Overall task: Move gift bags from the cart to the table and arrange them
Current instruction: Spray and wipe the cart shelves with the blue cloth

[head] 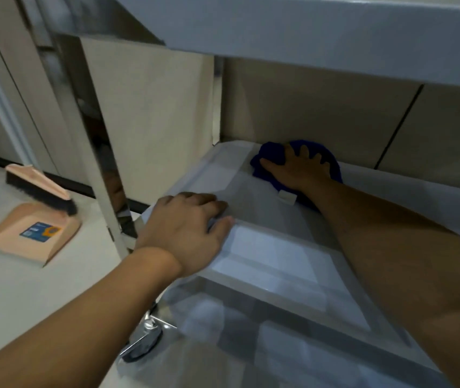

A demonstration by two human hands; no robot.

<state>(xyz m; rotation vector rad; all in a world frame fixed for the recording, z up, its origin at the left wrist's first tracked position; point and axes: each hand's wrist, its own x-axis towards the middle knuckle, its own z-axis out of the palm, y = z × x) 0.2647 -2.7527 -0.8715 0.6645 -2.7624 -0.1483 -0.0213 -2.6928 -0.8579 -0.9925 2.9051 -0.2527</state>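
Blue item: a dark blue soft thing (325, 161) lay at the far side of the cart's lower shelf, close to the beige wall behind; it was mostly covered by a hand, and whether it was a gift bag could not be told
White tag: a small white tab (288, 198) showed at the near edge of the blue item, resting on the shelf
Right hand: the right hand (297, 170) lay on top of the blue item with fingers spread and bent down over it, the thumb stretched out to the left along its edge; it pressed on the item, and a firm grasp could not be made out
Right forearm: it ran in from the lower right, crossing above the shelf
Left hand: the left hand (188, 231) rested on the near left rim of the shelf, palm down, fingers loosely bent over the edge and holding nothing
Lower shelf: the grey shelf (273, 256) had a glossy surface with pale reflections
Upper shelf: another grey shelf (293, 26) hung across the top of the view, above both hands
Cart post: a metal upright (94, 152) stood at the left corner, just beside the left hand
Caster: a metal wheel (142, 343) sat under the near left corner
Dustpan: a peach dustpan (31, 236) with a blue label lay on the floor well left of the cart
Brush: a peach brush (41, 189) with black bristles rested on the dustpan's far end
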